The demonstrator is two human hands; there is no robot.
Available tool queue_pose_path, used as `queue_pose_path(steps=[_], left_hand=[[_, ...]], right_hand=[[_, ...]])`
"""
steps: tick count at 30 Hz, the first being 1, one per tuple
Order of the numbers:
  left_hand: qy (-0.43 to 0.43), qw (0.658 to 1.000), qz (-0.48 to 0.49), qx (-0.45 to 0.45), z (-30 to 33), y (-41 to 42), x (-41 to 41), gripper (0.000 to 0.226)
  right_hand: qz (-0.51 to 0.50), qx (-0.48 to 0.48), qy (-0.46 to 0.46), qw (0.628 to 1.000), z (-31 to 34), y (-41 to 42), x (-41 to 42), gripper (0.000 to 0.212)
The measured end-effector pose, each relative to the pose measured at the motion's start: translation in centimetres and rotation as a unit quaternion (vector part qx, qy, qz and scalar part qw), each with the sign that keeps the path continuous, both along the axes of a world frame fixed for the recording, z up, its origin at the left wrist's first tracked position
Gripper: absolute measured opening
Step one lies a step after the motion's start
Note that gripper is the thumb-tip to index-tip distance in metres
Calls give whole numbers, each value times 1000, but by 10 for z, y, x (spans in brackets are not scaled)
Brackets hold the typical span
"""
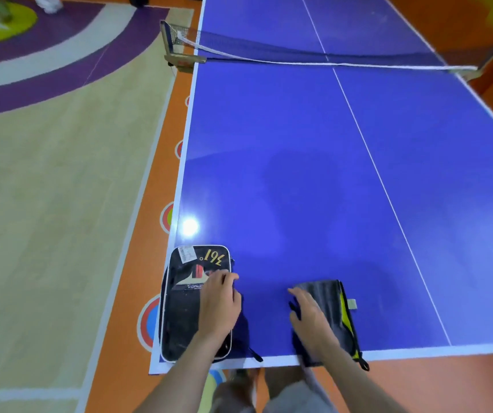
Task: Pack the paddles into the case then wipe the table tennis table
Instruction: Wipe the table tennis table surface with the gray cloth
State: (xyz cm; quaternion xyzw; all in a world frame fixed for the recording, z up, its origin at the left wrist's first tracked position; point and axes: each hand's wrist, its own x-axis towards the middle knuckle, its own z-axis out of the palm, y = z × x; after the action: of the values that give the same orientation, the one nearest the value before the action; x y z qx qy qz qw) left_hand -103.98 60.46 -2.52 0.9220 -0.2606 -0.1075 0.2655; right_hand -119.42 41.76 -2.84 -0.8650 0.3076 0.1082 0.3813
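Observation:
A black paddle case (184,308) with a white rim and "361°" print lies at the near left corner of the blue table tennis table (313,180). My left hand (219,305) rests on the case's right side, fingers curled at its edge near the zipper. A grey cloth (330,305) with a yellow-green edge lies to the right by the near table edge. My right hand (309,315) lies flat on the cloth's left part. No paddles show.
The net (313,53) spans the table far ahead, clamped to posts at both sides. A white centre line runs down the table. Orange floor borders the table; pale wood floor lies to the left. My feet stand below the near edge.

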Motion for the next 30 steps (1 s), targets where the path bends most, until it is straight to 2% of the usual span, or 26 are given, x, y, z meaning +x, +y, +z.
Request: queue_pose_path(steps=[5, 11, 16, 21, 25, 30], left_hand=[[-31, 995, -93, 9, -12, -32, 1, 31], [-50, 989, -134, 46, -20, -54, 7, 33], [-45, 986, -143, 74, -25, -72, 17, 34], [-33, 983, -151, 99, -24, -96, 26, 37], [-39, 985, -129, 105, -26, -122, 42, 42], [-34, 989, -83, 117, -38, -155, 67, 44]], right_hand=[[-26, -113, -59, 992, -7, -20, -22, 38], [45, -212, 30, 976, -67, -31, -41, 57], [75, -246, 57, 965, -75, -32, -41, 61], [62, -266, 44, 961, -78, -40, -38, 62], [28, -275, 52, 960, -81, -60, -2, 64], [31, -292, 36, 955, -89, -104, 60, 66]])
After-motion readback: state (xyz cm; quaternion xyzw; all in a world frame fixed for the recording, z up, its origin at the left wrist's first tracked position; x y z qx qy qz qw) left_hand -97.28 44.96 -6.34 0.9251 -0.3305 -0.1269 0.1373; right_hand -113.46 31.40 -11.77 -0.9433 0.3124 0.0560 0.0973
